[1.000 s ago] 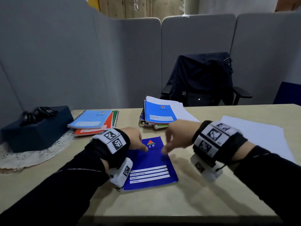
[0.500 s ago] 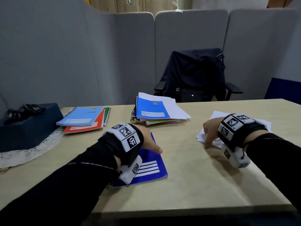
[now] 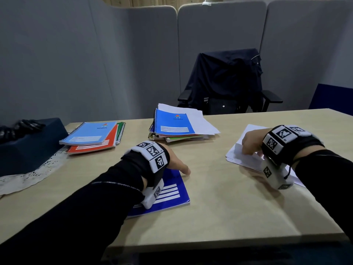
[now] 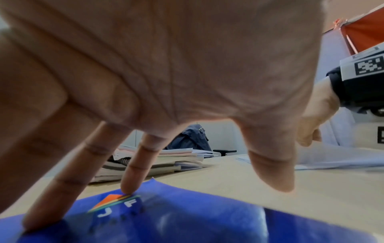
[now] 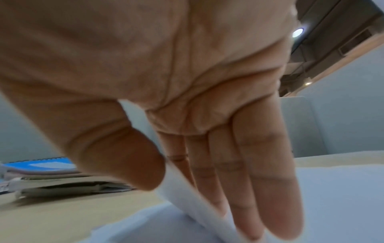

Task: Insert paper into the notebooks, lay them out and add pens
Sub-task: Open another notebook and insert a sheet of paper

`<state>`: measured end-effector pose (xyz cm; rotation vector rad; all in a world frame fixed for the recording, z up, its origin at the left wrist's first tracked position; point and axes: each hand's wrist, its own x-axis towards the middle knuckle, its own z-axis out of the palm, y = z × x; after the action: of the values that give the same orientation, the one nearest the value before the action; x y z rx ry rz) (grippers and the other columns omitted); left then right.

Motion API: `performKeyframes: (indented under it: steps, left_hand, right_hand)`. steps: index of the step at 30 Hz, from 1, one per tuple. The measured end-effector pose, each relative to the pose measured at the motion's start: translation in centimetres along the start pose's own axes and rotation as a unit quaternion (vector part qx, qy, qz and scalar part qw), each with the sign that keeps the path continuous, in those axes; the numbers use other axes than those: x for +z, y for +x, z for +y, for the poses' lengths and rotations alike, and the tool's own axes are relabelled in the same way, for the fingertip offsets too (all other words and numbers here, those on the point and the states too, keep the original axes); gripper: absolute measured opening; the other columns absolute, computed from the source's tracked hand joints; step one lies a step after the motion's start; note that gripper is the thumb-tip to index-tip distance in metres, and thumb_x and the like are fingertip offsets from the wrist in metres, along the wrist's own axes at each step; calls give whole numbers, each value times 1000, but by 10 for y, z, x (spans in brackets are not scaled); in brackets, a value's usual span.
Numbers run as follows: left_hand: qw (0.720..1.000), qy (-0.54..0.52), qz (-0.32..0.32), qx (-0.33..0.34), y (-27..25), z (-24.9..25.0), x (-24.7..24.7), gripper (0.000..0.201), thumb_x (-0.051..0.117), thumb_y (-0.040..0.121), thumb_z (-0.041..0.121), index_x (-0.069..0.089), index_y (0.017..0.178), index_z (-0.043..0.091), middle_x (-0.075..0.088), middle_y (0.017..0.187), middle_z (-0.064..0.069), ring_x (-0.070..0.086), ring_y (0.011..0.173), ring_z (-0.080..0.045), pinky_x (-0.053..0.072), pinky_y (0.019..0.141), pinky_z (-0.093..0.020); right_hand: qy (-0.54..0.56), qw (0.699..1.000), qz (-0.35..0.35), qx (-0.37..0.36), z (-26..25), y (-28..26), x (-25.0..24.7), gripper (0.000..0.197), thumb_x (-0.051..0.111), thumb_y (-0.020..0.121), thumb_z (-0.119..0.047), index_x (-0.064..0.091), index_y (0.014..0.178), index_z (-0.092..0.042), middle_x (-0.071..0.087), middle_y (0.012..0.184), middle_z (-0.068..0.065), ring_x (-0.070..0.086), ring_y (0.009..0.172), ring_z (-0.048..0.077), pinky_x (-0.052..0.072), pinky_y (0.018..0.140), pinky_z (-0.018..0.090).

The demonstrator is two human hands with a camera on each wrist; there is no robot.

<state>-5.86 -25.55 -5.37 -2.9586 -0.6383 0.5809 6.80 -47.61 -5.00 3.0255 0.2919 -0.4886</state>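
The head camera looked forward and down across the table (image 3: 219,197). Each wrist camera sat close under its palm, facing along the fingers toward twelve o'clock. All three views shared the notebook stack (image 3: 175,129) (image 4: 166,162) (image 5: 51,174).

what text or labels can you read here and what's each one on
"J F": dark blue notebook under the left hand.
"SPIRAL": light blue notebook on the left stack.
"SPIRAL": blue notebook on the middle stack; logo letters above too small.
Wristband markers: coded squares, tiny digits unreadable.
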Motion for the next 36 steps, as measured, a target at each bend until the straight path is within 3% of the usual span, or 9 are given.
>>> performKeyframes:
  steps: [4, 11, 15, 17, 20, 24, 26, 28, 36]
  left_hand:
    - [1000, 0, -14, 1, 1, -2, -1, 62, 65, 50, 73, 60, 86, 22, 66, 88, 0, 63, 85, -17, 51, 86, -33]
    - [987, -155, -43, 23, -9, -28, -13, 51, 68, 72, 59, 58, 98, 17, 65, 89, -2, 63, 73, -16, 52, 72, -26]
    - [945, -317, -74, 25, -19, -54, -14, 20, 59, 84, 30, 54, 86, 11, 63, 75, -9, 62, 43, -18, 48, 42, -17]
    - [925, -375, -52, 30, -23, -67, -16, 11, 49, 85, 21, 50, 84, 10, 56, 79, -13, 57, 43, -21, 47, 41, -18]
    - [905, -423, -8, 47, -28, -81, -21, 15, 43, 86, 16, 49, 97, 6, 53, 84, -13, 59, 46, -24, 51, 46, -23]
    - [895, -440, 51, 61, -34, -92, -32, 8, 43, 85, 12, 49, 88, 14, 45, 81, -3, 53, 52, -20, 47, 47, -21]
    - [882, -461, 73, 60, -34, -99, -34, 24, 48, 83, 17, 52, 106, 20, 50, 93, -1, 56, 68, -20, 51, 63, -28]
    - [869, -483, 95, 53, -35, -107, -34, 34, 52, 80, 21, 51, 114, 24, 50, 99, -1, 54, 73, -19, 48, 69, -32]
    - [823, -560, 86, 39, -40, -142, -18, 16, 42, 91, 24, 50, 81, 15, 48, 72, 0, 46, 51, -16, 38, 43, -19]
  right_hand:
    - [23, 1000, -1, 10, 6, 8, 3, 21, 58, 55, -28, 61, 71, -15, 64, 75, 1, 64, 71, 19, 48, 67, 25]
    - [56, 998, -31, -10, 10, -6, 2, 13, 64, 84, -15, 67, 94, -8, 59, 77, 1, 63, 70, 12, 47, 50, 22]
    - [-15, 996, 83, -5, 12, -9, -2, 20, 55, 89, -13, 66, 102, -4, 54, 79, 4, 57, 72, 13, 45, 65, 19]
    - [-27, 988, 151, 17, 9, -15, -10, 21, 45, 94, -13, 62, 100, -3, 52, 83, 7, 56, 87, 24, 43, 77, 28]
    - [35, 969, 245, 20, -5, -30, -30, 19, 44, 90, -4, 50, 73, -2, 49, 71, 11, 53, 76, 31, 41, 67, 32]
    - [78, 936, 339, -58, -49, -53, -46, 18, 48, 90, -9, 47, 72, -6, 53, 74, 15, 50, 69, 30, 41, 63, 32]
    - [44, 935, 334, -115, -80, -68, -42, 9, 46, 86, -8, 55, 88, -7, 62, 92, 18, 55, 78, 32, 39, 65, 32]
    - [-10, 931, 324, -169, -113, -83, -33, 27, 45, 87, -10, 58, 111, -10, 64, 106, 13, 60, 92, 31, 37, 68, 29]
    - [-109, 900, 222, -359, -200, -135, 25, 28, 40, 89, -1, 60, 109, -5, 62, 108, 16, 61, 100, 33, 40, 70, 31]
